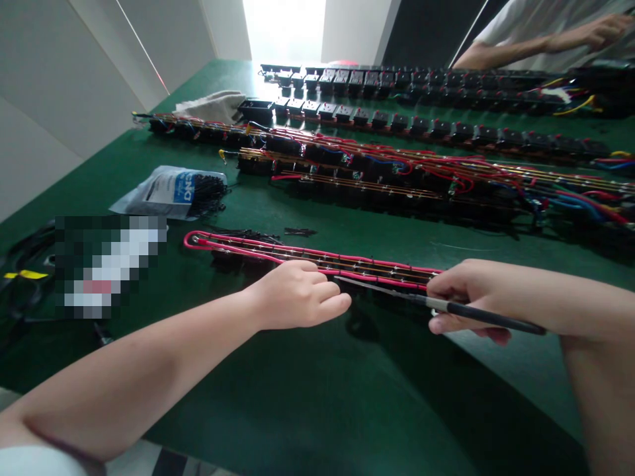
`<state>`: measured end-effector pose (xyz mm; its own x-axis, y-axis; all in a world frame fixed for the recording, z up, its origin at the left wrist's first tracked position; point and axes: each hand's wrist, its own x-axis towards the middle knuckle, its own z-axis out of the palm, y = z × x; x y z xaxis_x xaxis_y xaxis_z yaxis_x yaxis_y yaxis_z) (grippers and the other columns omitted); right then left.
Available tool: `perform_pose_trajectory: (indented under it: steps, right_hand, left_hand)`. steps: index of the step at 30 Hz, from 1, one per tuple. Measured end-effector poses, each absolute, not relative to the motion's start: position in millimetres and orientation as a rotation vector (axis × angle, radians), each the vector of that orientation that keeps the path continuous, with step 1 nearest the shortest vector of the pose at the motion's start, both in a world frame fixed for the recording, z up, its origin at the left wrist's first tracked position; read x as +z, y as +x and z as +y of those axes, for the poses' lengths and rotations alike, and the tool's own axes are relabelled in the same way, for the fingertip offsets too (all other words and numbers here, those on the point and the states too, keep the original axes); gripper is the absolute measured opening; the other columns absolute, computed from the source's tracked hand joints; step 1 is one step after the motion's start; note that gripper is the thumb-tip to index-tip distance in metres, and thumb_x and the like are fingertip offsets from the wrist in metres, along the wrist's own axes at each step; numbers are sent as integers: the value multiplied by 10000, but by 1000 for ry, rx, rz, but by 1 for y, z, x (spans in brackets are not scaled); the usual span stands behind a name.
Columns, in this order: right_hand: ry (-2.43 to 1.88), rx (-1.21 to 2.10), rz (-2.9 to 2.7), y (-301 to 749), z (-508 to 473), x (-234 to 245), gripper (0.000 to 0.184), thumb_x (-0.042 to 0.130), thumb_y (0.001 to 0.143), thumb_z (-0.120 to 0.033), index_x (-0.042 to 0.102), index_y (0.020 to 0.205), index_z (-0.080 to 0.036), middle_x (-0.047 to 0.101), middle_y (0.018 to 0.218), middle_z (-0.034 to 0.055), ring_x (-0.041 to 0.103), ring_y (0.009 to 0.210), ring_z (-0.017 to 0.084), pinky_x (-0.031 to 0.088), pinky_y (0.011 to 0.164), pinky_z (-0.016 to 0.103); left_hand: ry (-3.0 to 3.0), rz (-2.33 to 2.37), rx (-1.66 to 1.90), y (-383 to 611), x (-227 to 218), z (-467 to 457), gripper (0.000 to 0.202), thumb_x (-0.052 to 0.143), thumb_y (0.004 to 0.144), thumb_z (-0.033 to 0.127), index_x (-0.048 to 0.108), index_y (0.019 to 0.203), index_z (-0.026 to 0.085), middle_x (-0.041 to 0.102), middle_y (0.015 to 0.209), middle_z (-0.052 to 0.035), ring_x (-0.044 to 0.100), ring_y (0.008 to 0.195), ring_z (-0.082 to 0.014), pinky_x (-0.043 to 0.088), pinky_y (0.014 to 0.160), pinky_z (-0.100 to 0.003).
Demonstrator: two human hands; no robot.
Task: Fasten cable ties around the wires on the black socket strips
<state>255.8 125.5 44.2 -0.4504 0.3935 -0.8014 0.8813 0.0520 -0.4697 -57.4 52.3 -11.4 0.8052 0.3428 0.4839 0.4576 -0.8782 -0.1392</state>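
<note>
My left hand [302, 294] is closed, with its fingers curled together at the near edge of a long black strip assembly [391, 270]. Whatever its fingertips pinch is hidden. Red wire [238, 243] runs along both sides of the strip and loops round its left end, with small black cable ties across it. My right hand [471, 297] is wrapped round a slim dark-handled tool [491, 316]. A thin, pale, pointed shaft stretches left from the handle along the strip's near side, its tip close to my left hand; the exact kind of tool cannot be made out.
Beyond the strip lie longer wired assemblies [397, 162] and black rows of modules [426, 125]. A bag of black cable ties [173, 192] lies at left, near loose ties [300, 231] and coiled black cable [22, 284]. A co-worker's arm [530, 49] appears at back right.
</note>
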Motion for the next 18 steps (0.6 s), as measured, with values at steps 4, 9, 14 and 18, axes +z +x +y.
perform_pose_trajectory:
  steps: [4,9,14,18]
  right_hand:
    - [1257,-1353,1914,251,124,48,483,718,744,-682,662,788,-204,553,595,-2,501,461,130,376,416,259]
    - [1298,-1271,1983,242,121,60,470,715,731,-686,706,774,-218,614,640,32,507,468,145,373,437,291]
    - [1313,-1287,1945,240,121,59,458,729,708,-678,699,743,-223,583,577,17,500,443,150,338,423,291]
    - [1318,-1271,1931,242,121,66,460,739,696,-669,709,762,-215,603,625,24,511,462,150,360,429,289]
  left_hand:
    - [-2747,-612,-696,-58,-10,52,143,505,1018,176,642,980,164,761,831,12,692,691,-109,515,634,-267]
    - [-2760,-627,-712,-58,-8,52,166,486,1027,180,642,970,172,764,842,7,694,700,-104,515,641,-258]
    - [-2810,-620,-777,-59,-9,53,143,511,1016,180,648,981,163,768,853,6,692,705,-113,520,681,-263]
    - [-2902,-612,-876,-58,-7,53,144,520,1014,197,654,970,167,763,846,9,680,716,-104,504,676,-249]
